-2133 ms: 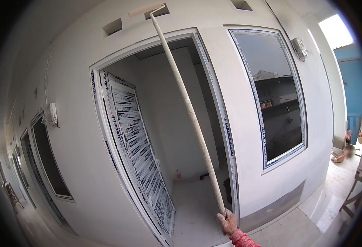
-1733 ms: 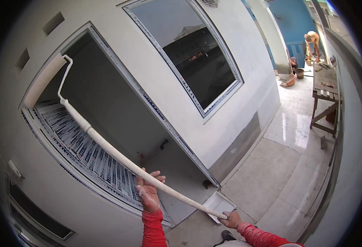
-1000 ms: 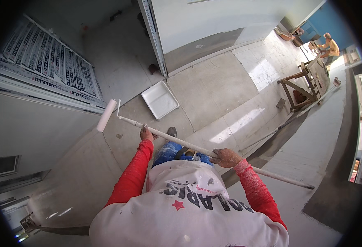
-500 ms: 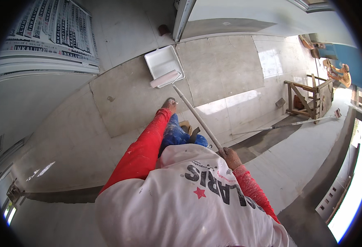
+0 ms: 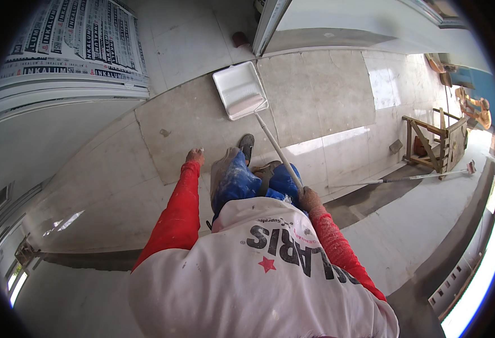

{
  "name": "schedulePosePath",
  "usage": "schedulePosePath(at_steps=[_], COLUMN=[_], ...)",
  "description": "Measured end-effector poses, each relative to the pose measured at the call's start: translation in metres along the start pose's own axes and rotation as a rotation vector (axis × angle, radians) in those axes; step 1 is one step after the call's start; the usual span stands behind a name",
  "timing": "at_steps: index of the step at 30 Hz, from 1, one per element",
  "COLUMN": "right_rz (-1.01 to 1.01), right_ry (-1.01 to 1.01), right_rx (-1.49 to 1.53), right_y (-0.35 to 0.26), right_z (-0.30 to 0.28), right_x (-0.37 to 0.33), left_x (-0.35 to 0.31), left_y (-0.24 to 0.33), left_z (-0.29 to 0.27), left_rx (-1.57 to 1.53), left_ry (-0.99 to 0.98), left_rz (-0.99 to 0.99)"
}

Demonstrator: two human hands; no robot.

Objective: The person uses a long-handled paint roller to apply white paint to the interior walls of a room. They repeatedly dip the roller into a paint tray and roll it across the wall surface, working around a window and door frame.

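Note:
My right hand [image 5: 309, 199] is wrapped round the pale pole [image 5: 279, 149] of a paint roller, close to my right hip. At the pole's far end, the fluffy pinkish-white roller [image 5: 245, 106] rests in the near part of a white paint tray [image 5: 236, 80] on the floor. My left hand [image 5: 195, 156] hangs in the air to the left of my knees, apart from the pole and the tray. Its fingers look loosely bent, and nothing shows in them.
Large floor sheets [image 5: 315, 93] lie around the tray. A wooden trestle [image 5: 436, 141] stands to the right, with a second long-handled roller [image 5: 405, 179] lying near it. Another person [image 5: 478, 111] is at the far right. Wrapped panels [image 5: 84, 39] stand at upper left.
My left hand has drawn back left and down, uncovering my shoe. The roller has shifted slightly further into the tray. My right hand keeps its grip on the pole.

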State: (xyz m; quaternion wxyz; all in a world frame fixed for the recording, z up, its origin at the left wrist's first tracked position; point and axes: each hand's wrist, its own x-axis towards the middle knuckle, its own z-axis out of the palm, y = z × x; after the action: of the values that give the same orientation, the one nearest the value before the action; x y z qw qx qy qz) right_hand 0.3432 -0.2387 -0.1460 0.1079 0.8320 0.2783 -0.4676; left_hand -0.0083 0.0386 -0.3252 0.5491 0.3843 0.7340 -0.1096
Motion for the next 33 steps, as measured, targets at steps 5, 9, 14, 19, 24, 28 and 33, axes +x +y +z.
schedulePosePath(at_steps=[5,9,14,19,24,28,33], right_rz=[-0.07,-0.069,-0.126,-0.136,-0.138,-0.128,-0.146], right_ry=[0.039,0.025,0.002,0.019,0.0,0.001,0.025], right_rx=[0.034,0.038,-0.03,-0.043,-0.058,0.014,0.006], right_y=[-0.069,-0.108,-0.096,-0.054,-0.009,-0.025,-0.02], right_z=[-0.011,-0.034,-0.032,-0.029,-0.019,-0.016,-0.02], right_x=[0.06,0.102,0.123,0.08,0.038,0.052,0.024], left_x=[0.006,-0.037,-0.049,-0.032,-0.022,-0.01,0.009], left_y=[-0.021,0.021,0.022,-0.029,-0.068,-0.06,-0.048], left_z=[0.021,0.039,0.033,0.025,0.013,0.016,0.033], left_rx=[0.166,0.32,0.153,0.171,0.203,0.287,0.268], left_ry=[0.053,0.226,0.144,0.149,0.078,0.066,0.358], left_rz=[0.101,0.469,0.46,0.249,0.05,0.126,0.498])
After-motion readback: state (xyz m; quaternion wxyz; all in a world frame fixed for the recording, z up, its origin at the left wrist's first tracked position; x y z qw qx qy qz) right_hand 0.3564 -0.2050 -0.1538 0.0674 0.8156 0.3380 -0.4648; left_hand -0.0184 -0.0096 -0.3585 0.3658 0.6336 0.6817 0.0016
